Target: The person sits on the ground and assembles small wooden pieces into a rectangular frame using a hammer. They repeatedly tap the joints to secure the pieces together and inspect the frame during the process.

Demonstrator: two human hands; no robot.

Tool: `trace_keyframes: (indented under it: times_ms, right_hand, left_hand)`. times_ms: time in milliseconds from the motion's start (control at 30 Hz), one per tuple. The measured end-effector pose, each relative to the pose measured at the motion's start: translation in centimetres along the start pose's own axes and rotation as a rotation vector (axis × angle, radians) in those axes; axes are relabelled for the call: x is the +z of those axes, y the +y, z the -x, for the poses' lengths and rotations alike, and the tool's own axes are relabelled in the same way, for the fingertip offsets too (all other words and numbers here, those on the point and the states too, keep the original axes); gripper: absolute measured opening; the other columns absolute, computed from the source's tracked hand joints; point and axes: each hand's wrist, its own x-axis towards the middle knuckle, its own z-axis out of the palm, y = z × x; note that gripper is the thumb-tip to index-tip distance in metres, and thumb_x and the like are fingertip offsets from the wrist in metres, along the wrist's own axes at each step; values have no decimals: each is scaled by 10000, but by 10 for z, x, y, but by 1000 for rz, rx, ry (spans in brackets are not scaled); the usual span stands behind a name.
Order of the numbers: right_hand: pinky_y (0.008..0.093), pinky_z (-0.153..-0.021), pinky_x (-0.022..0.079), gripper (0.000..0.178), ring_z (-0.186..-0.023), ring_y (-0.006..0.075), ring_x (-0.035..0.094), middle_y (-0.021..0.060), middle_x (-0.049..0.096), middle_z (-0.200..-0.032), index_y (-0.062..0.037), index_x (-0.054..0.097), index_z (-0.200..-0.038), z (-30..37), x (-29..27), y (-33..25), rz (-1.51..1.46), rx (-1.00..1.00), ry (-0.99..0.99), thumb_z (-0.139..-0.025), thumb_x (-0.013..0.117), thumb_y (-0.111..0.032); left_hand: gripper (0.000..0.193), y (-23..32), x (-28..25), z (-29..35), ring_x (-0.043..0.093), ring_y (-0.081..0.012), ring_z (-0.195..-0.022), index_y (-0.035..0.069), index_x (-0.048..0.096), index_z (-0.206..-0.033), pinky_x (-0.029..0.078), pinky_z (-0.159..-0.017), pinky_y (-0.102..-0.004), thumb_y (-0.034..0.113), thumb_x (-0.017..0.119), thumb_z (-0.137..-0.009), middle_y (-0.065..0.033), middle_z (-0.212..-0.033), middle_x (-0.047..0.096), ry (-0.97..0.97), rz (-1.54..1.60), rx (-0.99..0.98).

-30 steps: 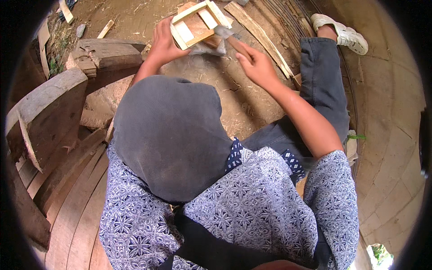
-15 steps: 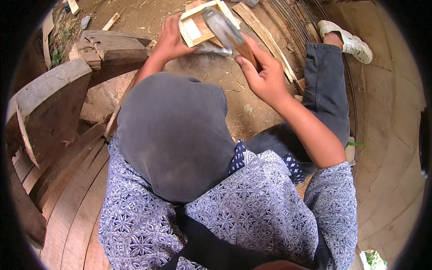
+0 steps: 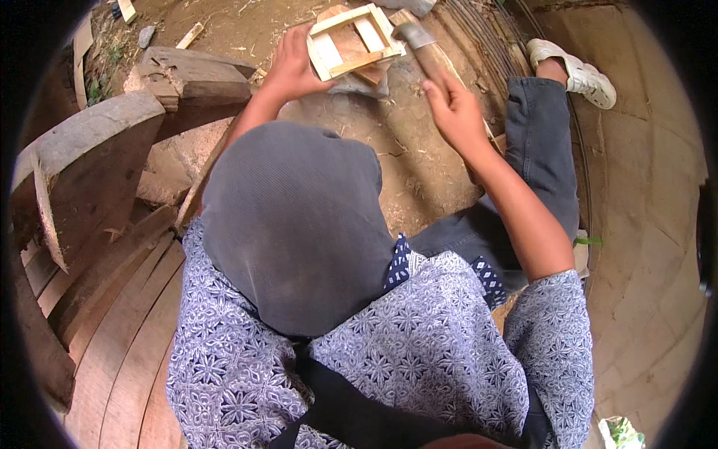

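At the top centre of the frame, the left hand is gripping the small wooden frame by its left edge, while the right hand, closed around the hammer, is poising its head just right of it.

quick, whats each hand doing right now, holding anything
Left hand: closed on the edge of the small wooden frame.
Right hand: closed on the handle of a hammer, its head raised beside the frame.
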Motion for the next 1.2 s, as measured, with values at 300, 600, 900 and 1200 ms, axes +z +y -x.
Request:
trace_keyframes:
  times_ms: [300,600,900,1200]
  right_hand:
    - [242,-450,463,295,-539,96,556,17,566,-792,-74,535,-1005,12,-48,-27,-769,543,-175,-1064,502,-361]
    - [236,-452,456,254,-537,82,535,4,558,-789,-87,535,-1068,19,-62,-2,-849,640,-100,-1052,531,-340]
    - [242,-433,442,287,-521,66,523,1,559,-786,-68,566,-1183,23,-42,11,-621,617,-186,-1031,567,-312]
    - [251,-405,436,352,-482,75,522,5,567,-764,-91,565,-1319,34,-15,23,-571,576,-200,-1020,583,-276]
  left_hand:
    - [1255,12,1,-26,355,-416,-1410,39,236,-1550,361,-1137,-526,446,926,-583,-245,-1483,354,-97,110,-272]
    - [1204,-2,11,-36,424,-393,-1385,16,286,-1551,385,-1125,-463,395,912,-595,-277,-1496,373,-34,529,-424]
    - [1199,32,0,-20,372,-410,-1376,31,257,-1520,373,-1133,-482,315,944,-580,-233,-1437,361,22,48,-202]
    - [1304,30,0,-11,350,-432,-1405,58,181,-1557,391,-1135,-506,395,947,-557,-253,-1504,285,14,-42,-174]
